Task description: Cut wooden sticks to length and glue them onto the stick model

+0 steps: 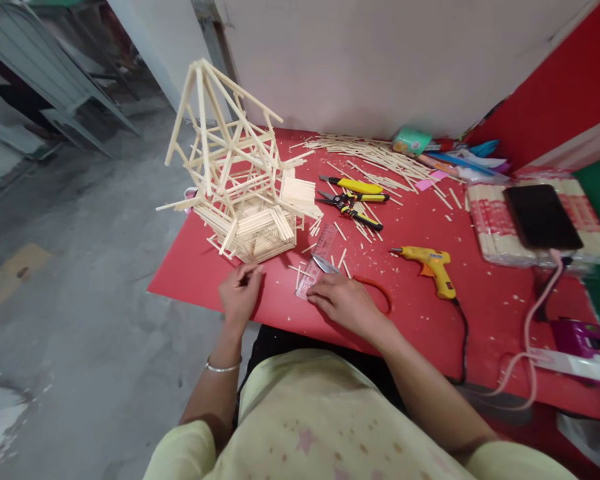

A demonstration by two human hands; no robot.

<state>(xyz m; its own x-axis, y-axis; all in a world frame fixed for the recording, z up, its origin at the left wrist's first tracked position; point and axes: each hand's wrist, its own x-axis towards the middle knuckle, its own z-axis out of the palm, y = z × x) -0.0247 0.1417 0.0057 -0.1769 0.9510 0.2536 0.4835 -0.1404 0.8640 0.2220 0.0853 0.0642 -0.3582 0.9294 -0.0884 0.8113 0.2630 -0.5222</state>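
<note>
My left hand [241,291] is closed, its fingers curled beside the near base of a house-like frame [260,243] built of thin wooden sticks. Whether anything is inside the fingers is hidden. My right hand [347,303] lies low over the red tabletop, fingers drawn together at the near end of a clear ruler [325,243]. What the fingertips pinch, if anything, cannot be made out. Under this hand is a pair of scissors [323,263], its blades showing beyond the knuckles and its orange-red handle to the right. Short cut sticks [343,257] lie around the ruler.
Behind my right hand are yellow-black pliers [365,217] and a yellow utility knife [360,185]. A yellow glue gun [433,263] with a cord lies to the right. Loose sticks [375,153] cover the back. A phone [543,217] rests on packs of sticks [490,230].
</note>
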